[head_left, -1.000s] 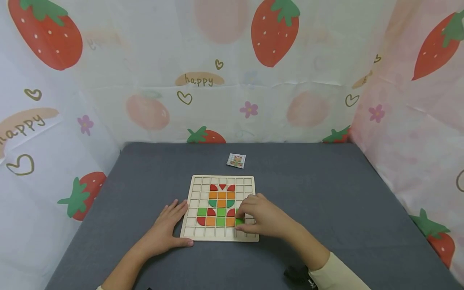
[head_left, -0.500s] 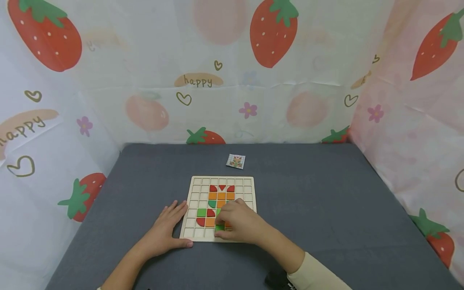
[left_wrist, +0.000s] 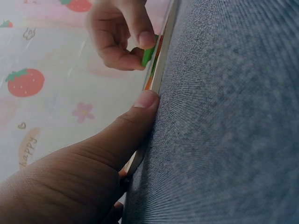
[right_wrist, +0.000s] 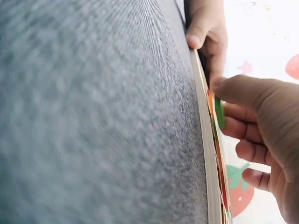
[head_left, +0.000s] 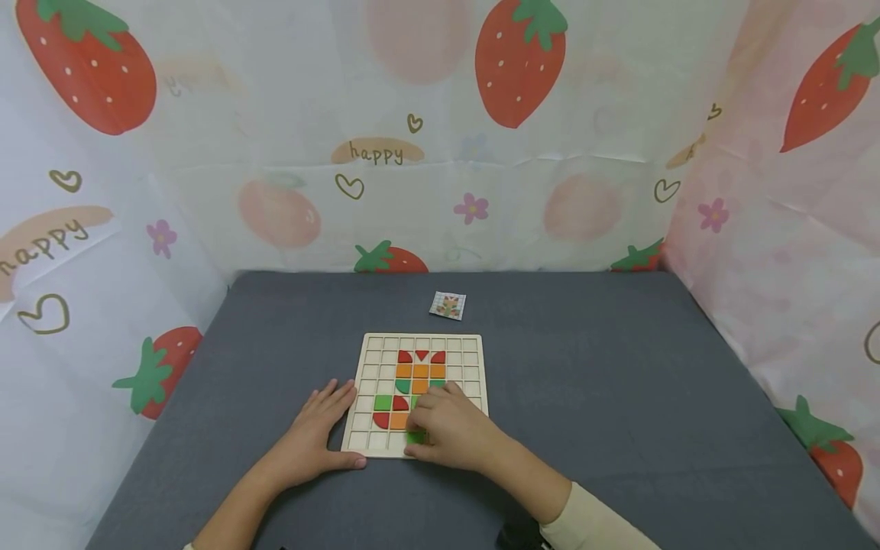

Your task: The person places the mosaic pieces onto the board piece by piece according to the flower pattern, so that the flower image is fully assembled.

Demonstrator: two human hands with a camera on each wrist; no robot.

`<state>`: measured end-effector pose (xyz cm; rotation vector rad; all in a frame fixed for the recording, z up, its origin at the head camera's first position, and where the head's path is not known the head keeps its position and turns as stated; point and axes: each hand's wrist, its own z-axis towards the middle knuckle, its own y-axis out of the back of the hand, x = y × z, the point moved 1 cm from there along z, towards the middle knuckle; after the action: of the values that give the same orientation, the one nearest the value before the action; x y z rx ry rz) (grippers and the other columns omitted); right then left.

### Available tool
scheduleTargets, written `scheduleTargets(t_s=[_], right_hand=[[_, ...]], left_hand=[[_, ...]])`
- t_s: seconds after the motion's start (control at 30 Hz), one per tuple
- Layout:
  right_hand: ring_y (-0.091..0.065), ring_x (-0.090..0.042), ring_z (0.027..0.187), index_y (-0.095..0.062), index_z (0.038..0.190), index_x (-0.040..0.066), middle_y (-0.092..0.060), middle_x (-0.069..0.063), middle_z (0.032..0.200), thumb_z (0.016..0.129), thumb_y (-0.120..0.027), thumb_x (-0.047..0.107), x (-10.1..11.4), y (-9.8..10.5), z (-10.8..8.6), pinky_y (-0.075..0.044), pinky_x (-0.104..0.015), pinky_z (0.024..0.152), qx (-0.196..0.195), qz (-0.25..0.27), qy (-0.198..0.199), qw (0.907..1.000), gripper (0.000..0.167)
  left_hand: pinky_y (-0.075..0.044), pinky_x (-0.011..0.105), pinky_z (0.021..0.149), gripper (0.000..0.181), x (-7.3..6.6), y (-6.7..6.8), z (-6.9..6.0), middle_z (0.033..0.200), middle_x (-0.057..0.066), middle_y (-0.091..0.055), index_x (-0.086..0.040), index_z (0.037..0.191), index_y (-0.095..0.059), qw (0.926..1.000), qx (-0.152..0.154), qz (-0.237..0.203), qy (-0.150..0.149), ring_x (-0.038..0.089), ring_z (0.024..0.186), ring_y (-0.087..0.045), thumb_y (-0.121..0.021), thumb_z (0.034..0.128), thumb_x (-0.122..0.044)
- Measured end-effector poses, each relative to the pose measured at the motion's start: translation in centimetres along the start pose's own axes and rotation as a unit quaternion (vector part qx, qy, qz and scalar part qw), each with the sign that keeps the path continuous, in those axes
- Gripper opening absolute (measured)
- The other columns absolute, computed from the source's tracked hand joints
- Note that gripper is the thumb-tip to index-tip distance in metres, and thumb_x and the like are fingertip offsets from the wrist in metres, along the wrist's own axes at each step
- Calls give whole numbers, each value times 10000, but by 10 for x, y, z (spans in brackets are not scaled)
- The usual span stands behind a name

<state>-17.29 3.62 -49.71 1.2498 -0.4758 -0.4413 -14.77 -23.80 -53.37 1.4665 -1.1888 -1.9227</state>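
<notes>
A pale wooden grid board [head_left: 359, 443] lies on the table, with red, orange and green tiles set in its middle cells. My left hand [head_left: 309, 439] rests at the board's left side, fingers spread straight along the edge and thumb on the near left corner. Over the lower middle cells, my right hand [head_left: 457, 429] pinches a green square tile [head_left: 416, 438] between thumb and fingertips. Both wrist views show this green tile [left_wrist: 148, 56] held tilted, close to the board's surface. The right hand covers several tiles on the board's lower right.
A small pattern card [head_left: 448, 305] with a grid picture lies behind the board. Grey cloth [head_left: 605, 367] covers the table. Strawberry-printed fabric [head_left: 440, 229] hangs at the back and both sides. A dark object [head_left: 519, 536] shows beside the right sleeve.
My right hand has moved left with the green tile, from the board's right part to its lower middle, then slightly nearer the front edge. The left hand has stayed put.
</notes>
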Motion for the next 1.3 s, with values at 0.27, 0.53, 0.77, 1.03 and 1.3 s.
scheduleTargets(t_s=[0.27, 0.53, 0.77, 1.03, 1.3], right_hand=[[-558, -85, 912, -748, 940, 275, -627, 132, 909, 854, -786, 555, -1, -5, -3, -393, -315, 815, -92, -237, 33, 9997, 295], [-556, -82, 910, -765, 954, 283, -620, 133, 907, 849, -784, 566, -2, -6, -4, -389, -317, 813, -127, -183, 13, 9998, 303], [-552, -81, 899, -777, 963, 289, -618, 134, 908, 834, -782, 586, -3, -8, -3, -391, -319, 810, -180, -162, -4, 9997, 323], [-575, -81, 926, -785, 958, 287, -648, 137, 922, 824, -799, 573, -3, -7, -3, -417, -319, 829, -172, -74, -125, 9997, 316], [-598, -77, 939, -793, 955, 285, -661, 139, 920, 819, -813, 556, -2, -6, -3, -428, -317, 812, -183, 86, -186, 9996, 304]], left_hand=[[-110, 631, 1254, 1188, -1, -1, 0, 1675, 119, -301, -54, 1602, -338, 10000, 8, -5, 13, 400, 1568, -163, -862, 700, -624], [-105, 622, 1258, 1188, -2, -1, 0, 1679, 112, -293, -62, 1605, -333, 10000, 20, -14, 48, 392, 1572, -155, -865, 701, -618], [-96, 628, 1257, 1185, -4, 2, 0, 1682, 118, -285, -58, 1607, -326, 10000, 34, -33, 58, 397, 1572, -146, -863, 708, -612], [-100, 633, 1254, 1180, -6, 2, 1, 1678, 125, -292, -50, 1603, -331, 10000, 40, -14, 55, 404, 1569, -154, -876, 706, -588], [-96, 633, 1254, 1177, -4, 1, -1, 1678, 127, -291, -43, 1601, -332, 10000, 39, -30, 41, 408, 1569, -151, -879, 707, -579]])
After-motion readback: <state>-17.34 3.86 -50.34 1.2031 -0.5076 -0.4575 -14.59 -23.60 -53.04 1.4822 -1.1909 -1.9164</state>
